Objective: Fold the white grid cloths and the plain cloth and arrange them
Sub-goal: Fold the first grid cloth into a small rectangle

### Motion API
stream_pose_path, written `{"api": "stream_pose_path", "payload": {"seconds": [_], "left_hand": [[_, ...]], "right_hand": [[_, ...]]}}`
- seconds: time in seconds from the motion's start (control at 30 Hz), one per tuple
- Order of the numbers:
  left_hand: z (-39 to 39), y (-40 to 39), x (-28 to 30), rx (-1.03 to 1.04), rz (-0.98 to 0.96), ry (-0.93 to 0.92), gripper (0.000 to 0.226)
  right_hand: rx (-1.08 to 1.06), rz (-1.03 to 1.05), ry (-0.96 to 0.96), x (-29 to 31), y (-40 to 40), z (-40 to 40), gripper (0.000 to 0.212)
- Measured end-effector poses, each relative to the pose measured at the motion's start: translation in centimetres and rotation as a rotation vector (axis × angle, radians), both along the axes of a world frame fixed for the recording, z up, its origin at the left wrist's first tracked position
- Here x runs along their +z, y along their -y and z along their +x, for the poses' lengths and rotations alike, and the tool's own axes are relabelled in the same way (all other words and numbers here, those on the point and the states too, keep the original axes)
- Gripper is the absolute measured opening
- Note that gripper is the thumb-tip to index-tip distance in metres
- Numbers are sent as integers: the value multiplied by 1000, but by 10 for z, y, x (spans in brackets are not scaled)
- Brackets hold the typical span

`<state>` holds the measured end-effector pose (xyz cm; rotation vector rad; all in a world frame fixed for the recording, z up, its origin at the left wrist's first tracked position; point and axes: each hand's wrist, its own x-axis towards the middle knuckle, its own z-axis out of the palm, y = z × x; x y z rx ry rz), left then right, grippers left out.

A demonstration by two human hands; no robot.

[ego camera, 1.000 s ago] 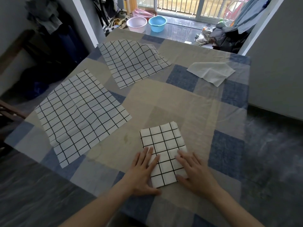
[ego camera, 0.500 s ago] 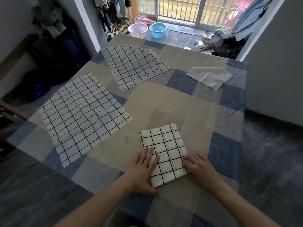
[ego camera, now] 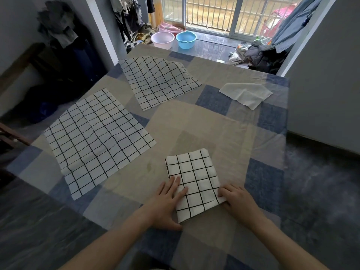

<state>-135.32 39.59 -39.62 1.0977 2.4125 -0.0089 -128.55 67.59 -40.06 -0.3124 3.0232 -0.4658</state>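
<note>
folded grid cloth (ego camera: 192, 182) lower centre of tabletop (ego camera: 204, 121) | my left hand (ego camera: 165, 201) flat on it | my right hand (ego camera: 238, 202) pinches its right edge | risk: tugging unfolds layers

- The left hand (ego camera: 167, 203) is bare: no ring, no glove, no watch at the wrist.
- The right hand (ego camera: 238, 203) is bare likewise.
- Both forearms are uncovered up to the picture's lower edge; no sleeve shows.
</note>
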Motion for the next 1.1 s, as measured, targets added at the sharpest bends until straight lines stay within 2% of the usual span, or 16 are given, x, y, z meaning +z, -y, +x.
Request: {"api": "stream_pose_path", "payload": {"seconds": [0.17,0.27,0.4,0.53,0.63,0.8,1.0,1.07,1.1], "left_hand": [[1,-5,-4,-26,-8,4,125],[-7,-3,-6,-87,4,-34,114],[-17,3,-10,-197,35,-99,98],[-14,17,-17,-326,74,-168,90],[-6,27,-20,-323,111,-187,88],[0,31,-25,-249,129,-164,88],[-5,35,-19,-240,166,-166,71],[-10,31,-21,-171,239,-93,65],[-12,27,-20,-87,302,-1,59]], "right_hand": [[52,44,-38,7,2,17,32],[59,84,-58,9,5,31,28],[112,95,-66,9,19,52,33],[128,50,-33,4,28,69,40],[109,19,-70,-2,29,73,42],[67,98,61,-10,29,72,73],[38,40,85,-12,26,61,60],[-49,-106,82,-11,24,55,51],[-117,-206,110,-9,23,51,45]]}}
